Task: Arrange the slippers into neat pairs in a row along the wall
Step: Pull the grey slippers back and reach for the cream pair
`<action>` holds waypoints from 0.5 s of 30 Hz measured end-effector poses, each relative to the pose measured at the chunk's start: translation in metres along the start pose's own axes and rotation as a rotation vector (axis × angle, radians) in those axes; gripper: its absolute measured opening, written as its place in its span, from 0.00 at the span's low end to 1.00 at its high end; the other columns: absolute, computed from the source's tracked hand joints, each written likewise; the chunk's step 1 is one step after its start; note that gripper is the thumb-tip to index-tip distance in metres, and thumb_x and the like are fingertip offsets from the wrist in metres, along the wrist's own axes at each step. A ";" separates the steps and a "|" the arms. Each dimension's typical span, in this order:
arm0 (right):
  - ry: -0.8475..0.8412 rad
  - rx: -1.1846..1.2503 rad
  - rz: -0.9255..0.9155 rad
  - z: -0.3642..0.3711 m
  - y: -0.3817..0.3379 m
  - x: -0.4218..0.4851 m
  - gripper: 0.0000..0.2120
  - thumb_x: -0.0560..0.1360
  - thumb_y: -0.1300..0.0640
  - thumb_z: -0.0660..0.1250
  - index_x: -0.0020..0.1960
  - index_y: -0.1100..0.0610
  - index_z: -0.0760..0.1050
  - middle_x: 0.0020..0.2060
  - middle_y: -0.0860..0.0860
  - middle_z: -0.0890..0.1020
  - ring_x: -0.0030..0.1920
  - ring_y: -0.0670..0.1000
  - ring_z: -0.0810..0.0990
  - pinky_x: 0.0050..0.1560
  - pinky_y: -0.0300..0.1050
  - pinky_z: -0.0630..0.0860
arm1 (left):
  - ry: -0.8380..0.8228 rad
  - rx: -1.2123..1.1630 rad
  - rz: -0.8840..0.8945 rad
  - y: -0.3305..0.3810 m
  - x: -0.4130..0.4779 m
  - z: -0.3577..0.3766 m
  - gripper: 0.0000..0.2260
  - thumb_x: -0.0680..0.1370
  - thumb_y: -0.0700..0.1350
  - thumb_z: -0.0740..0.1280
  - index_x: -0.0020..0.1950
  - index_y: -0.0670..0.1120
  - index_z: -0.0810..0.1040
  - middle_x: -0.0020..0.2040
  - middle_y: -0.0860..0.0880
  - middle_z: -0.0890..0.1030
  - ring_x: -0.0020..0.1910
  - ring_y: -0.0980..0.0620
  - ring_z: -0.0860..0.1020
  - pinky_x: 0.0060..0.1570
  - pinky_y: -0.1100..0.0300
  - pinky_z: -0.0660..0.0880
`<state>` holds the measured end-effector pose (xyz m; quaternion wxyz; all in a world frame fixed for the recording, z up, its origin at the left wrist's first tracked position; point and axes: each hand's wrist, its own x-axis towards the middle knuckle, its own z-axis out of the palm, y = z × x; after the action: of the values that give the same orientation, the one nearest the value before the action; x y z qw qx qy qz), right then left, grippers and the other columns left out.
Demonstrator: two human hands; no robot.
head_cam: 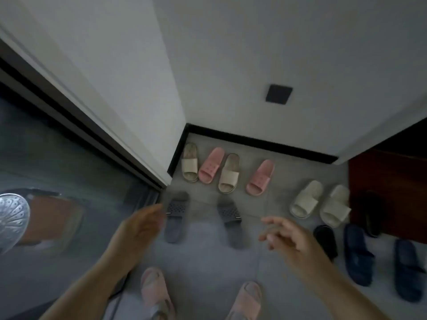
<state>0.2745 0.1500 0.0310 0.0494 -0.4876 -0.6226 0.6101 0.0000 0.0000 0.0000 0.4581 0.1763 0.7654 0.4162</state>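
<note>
Slippers lie scattered on a grey floor by a white wall (254, 77). Nearest the wall, two beige slippers (190, 166) (228, 173) alternate with two pink ones (211, 165) (260, 177). Below them lie two dark grey perforated slippers (176, 217) (231, 221), set apart. A cream pair (320, 203) sits to the right, with a black slipper (325, 241) and two navy ones (358, 252) (407, 269) below it. My left hand (138, 227) hovers empty, fingers apart, beside the left grey slipper. My right hand (286, 236) is empty with fingers spread, right of the other grey slipper.
My feet in pink slippers (157, 294) (247, 301) stand at the bottom. A glass sliding door (69, 158) with a dark frame runs along the left. A reddish wooden cabinet (388, 192) stands at right, another dark slipper (372, 213) in front of it. A black skirting (265, 144) lines the wall.
</note>
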 end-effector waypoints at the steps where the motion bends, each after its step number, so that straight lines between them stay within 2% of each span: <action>1: -0.056 -0.024 0.032 0.025 0.021 0.024 0.13 0.75 0.68 0.63 0.51 0.50 0.74 0.37 0.45 0.85 0.34 0.40 0.77 0.42 0.33 0.74 | 0.017 -0.042 -0.059 -0.026 0.023 0.002 0.16 0.74 0.27 0.63 0.48 0.49 0.76 0.35 0.51 0.84 0.33 0.61 0.82 0.37 0.77 0.75; 3: -0.179 -0.067 0.101 0.072 0.069 0.078 0.12 0.76 0.67 0.62 0.52 0.51 0.74 0.36 0.49 0.84 0.34 0.40 0.76 0.42 0.34 0.73 | -0.045 -0.004 -0.152 -0.084 0.076 0.003 0.14 0.76 0.25 0.56 0.49 0.41 0.75 0.39 0.45 0.79 0.30 0.61 0.80 0.32 0.76 0.74; 5: -0.261 -0.116 0.142 0.119 0.123 0.138 0.13 0.76 0.66 0.63 0.51 0.48 0.72 0.39 0.47 0.82 0.35 0.39 0.75 0.42 0.32 0.72 | -0.062 0.352 -0.129 -0.151 0.137 0.007 0.12 0.78 0.29 0.56 0.50 0.40 0.76 0.44 0.41 0.76 0.37 0.53 0.78 0.33 0.73 0.75; 7: -0.280 -0.162 0.188 0.155 0.180 0.204 0.15 0.75 0.65 0.64 0.49 0.44 0.71 0.42 0.44 0.80 0.38 0.39 0.75 0.43 0.31 0.72 | -0.091 0.519 -0.083 -0.216 0.202 0.007 0.13 0.77 0.33 0.62 0.61 0.41 0.75 0.56 0.42 0.77 0.51 0.48 0.77 0.48 0.66 0.75; 9: -0.236 -0.295 0.182 0.179 0.238 0.266 0.16 0.73 0.64 0.66 0.51 0.44 0.72 0.50 0.45 0.79 0.51 0.45 0.78 0.51 0.35 0.72 | -0.140 0.749 -0.007 -0.268 0.264 0.009 0.26 0.75 0.37 0.67 0.72 0.46 0.66 0.67 0.45 0.73 0.64 0.47 0.74 0.62 0.58 0.70; 10: -0.188 -0.443 0.153 0.184 0.265 0.298 0.18 0.72 0.64 0.68 0.57 0.47 0.72 0.57 0.49 0.77 0.60 0.51 0.75 0.58 0.39 0.70 | -0.190 0.818 0.021 -0.285 0.293 0.010 0.31 0.74 0.38 0.68 0.74 0.48 0.61 0.71 0.45 0.70 0.67 0.47 0.71 0.66 0.57 0.67; 11: -0.165 -0.626 0.146 0.185 0.289 0.326 0.25 0.71 0.62 0.68 0.67 0.52 0.67 0.65 0.53 0.71 0.67 0.55 0.70 0.64 0.43 0.67 | -0.257 0.885 0.068 -0.305 0.321 0.011 0.36 0.72 0.39 0.70 0.76 0.48 0.55 0.74 0.45 0.65 0.71 0.47 0.67 0.69 0.56 0.64; 12: -0.140 -0.825 0.147 0.185 0.313 0.356 0.34 0.72 0.62 0.67 0.73 0.53 0.57 0.72 0.55 0.62 0.72 0.58 0.62 0.69 0.47 0.63 | -0.328 1.005 0.138 -0.324 0.351 0.015 0.41 0.71 0.42 0.72 0.77 0.48 0.49 0.76 0.46 0.59 0.74 0.47 0.61 0.72 0.56 0.60; 14: -0.187 -1.147 0.211 0.162 0.335 0.384 0.44 0.72 0.65 0.65 0.76 0.49 0.39 0.77 0.54 0.42 0.75 0.61 0.50 0.73 0.54 0.59 | -0.477 1.297 0.194 -0.335 0.386 0.021 0.50 0.69 0.48 0.74 0.77 0.48 0.39 0.79 0.49 0.46 0.77 0.48 0.49 0.75 0.56 0.50; 15: -0.212 -1.221 0.230 0.158 0.353 0.397 0.48 0.71 0.66 0.66 0.76 0.47 0.36 0.76 0.52 0.37 0.76 0.61 0.49 0.71 0.55 0.62 | -0.535 1.386 0.208 -0.346 0.403 0.023 0.52 0.68 0.50 0.74 0.76 0.48 0.36 0.78 0.49 0.42 0.78 0.48 0.45 0.75 0.56 0.48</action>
<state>0.1571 0.2251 -0.5055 -0.3659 -0.4285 -0.8037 0.1911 -0.1507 0.0691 -0.5056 0.3709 0.5909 0.6942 -0.1770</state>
